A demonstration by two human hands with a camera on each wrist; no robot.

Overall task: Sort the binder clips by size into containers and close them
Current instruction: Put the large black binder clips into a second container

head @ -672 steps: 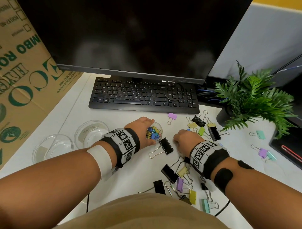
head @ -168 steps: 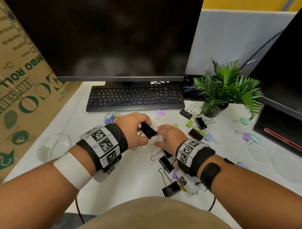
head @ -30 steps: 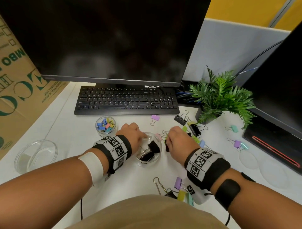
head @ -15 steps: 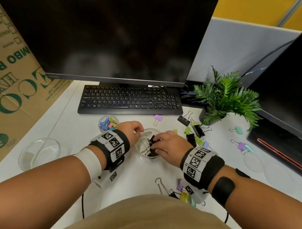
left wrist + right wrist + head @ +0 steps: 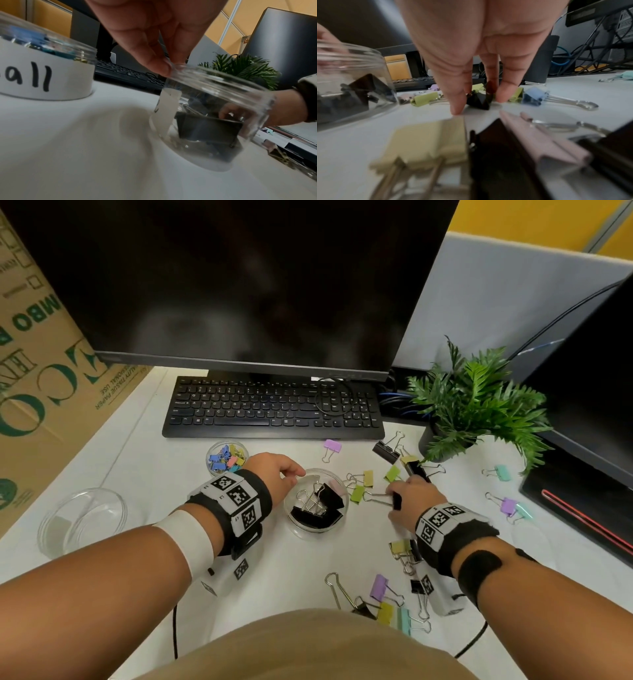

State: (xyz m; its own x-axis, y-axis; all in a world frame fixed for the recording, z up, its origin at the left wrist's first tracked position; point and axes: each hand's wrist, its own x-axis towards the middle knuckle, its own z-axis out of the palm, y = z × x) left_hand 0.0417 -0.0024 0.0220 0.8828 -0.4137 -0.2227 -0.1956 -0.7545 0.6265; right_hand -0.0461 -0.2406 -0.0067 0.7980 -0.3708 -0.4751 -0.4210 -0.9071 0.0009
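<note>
Three clear round jars sit open on a white desk [image 5: 144, 440], and the sorting looks roughly half done. At the far left of the work area, a jar labelled with letters ending "all" [image 5: 226, 457] holds a heap of tiny coloured clips. Just right of it, in the middle, a second jar [image 5: 317, 501] holds several big black clips [image 5: 330, 496]. The left hand [image 5: 274, 474] steadies this jar, fingertips [image 5: 161, 67] pinching its near-left rim. A third jar [image 5: 82, 520] stands well apart at the near left and appears to hold nothing yet. The right hand [image 5: 412, 499] reaches down to the desk just right of the middle jar, thumb and fingers [image 5: 504, 92] closing on either side of another large black clip [image 5: 479, 100], which lies among green clips [image 5: 358, 494] and a blue one [image 5: 532, 98]. Many medium pastel clips remain scattered: purple [image 5: 332, 446] by the keyboard [image 5: 274, 409], mint [image 5: 501, 473] near the potted plant [image 5: 476, 402], and a mixed cluster close to the person's body [image 5: 390, 604]. A few black clips also remain loose on the far right [image 5: 385, 448]. Two flat clear lids seem to lie at the right edge [image 5: 529, 539], faint and hard to confirm. Judging from this, the remaining big clips, all medium ones and the closing of every jar are still to do
</note>
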